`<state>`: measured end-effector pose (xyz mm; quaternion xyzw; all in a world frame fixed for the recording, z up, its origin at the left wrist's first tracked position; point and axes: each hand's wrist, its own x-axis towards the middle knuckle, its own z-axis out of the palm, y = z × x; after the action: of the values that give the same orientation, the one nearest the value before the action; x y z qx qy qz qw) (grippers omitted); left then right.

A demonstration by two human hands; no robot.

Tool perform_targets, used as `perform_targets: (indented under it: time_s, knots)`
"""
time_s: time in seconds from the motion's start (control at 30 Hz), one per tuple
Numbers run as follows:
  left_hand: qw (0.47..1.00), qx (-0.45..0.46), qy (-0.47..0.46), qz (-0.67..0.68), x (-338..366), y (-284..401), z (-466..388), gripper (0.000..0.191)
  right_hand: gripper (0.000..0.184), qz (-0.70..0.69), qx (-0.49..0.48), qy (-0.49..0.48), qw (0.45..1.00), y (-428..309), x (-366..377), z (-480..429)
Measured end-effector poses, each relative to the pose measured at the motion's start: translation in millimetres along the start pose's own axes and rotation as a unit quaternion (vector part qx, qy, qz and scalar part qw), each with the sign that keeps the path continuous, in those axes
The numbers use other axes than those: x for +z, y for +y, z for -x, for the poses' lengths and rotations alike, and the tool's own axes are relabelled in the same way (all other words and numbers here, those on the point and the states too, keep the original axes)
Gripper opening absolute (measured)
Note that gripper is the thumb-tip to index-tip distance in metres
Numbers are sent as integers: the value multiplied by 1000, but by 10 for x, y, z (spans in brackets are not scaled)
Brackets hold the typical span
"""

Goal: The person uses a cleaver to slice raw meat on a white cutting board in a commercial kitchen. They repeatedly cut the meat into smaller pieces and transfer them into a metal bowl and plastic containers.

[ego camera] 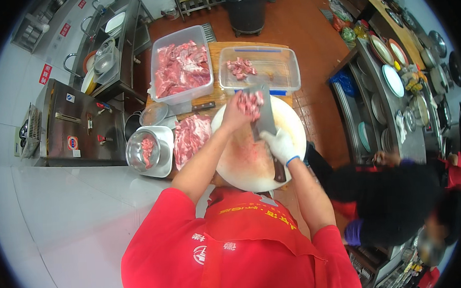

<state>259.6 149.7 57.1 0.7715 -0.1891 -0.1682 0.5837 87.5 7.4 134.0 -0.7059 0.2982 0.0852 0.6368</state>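
Observation:
My bare left hand (235, 114) holds small cut pieces of raw meat (250, 104) against the flat of a cleaver (266, 112). In a white glove with a blue cuff, my right hand (279, 144) grips the cleaver near the handle end of its blade. Both hands are above a round white cutting board (237, 165) stained with meat juice. A brown knife handle (279, 172) shows below the glove; I cannot tell whether it belongs to this cleaver. Just beyond the blade is a clear plastic container (279, 69) with some meat pieces (241, 68) inside.
Large raw cuts fill a plastic tub (210, 72). A meat slab (192, 138) lies left of the board, beside a metal bowl (135, 155) of chopped meat on a white tray (166, 141). A knife (203, 106) lies behind. A person (393, 190) is close on my right.

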Motion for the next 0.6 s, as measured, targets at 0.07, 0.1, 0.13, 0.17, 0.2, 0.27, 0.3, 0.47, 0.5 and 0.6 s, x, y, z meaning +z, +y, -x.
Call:
perform_targets:
  time_s: [0.07,0.1,0.13,0.17,0.2,0.27,0.3,0.47,0.5,0.6]
  knots:
    - [995,62,5,-74,-286,155,-645,114,41,90,-143,58,984,-452,-49,-293]
    - [984,110,8,-138,-426,218,-927,110,41,198,-123,82,969,-641,-101,-465]
    - [971,125,13,-204,-551,249,-1141,105,42,248,-111,140,952,-746,-85,-598]
    - [955,133,18,-263,-669,260,-1335,100,43,289,-130,195,928,-795,-85,-708]
    - [940,144,18,-308,-802,240,-1492,88,44,308,-133,215,917,-796,-127,-784]
    - [978,38,-69,-196,-1156,112,-1751,70,42,328,-115,243,906,-652,-199,-829]
    - [984,-22,-117,-136,-1342,-2,-1851,62,41,325,-127,254,902,-524,-232,-793]
    - [958,-52,170,-223,-2214,-1024,-2132,55,27,239,-29,194,951,339,-273,-103]
    - [948,-73,204,-233,-2381,-1237,-2205,57,26,241,19,170,955,497,-231,78]
    - [973,-140,155,-98,-2607,-1654,-2510,74,31,300,68,160,938,864,29,425]
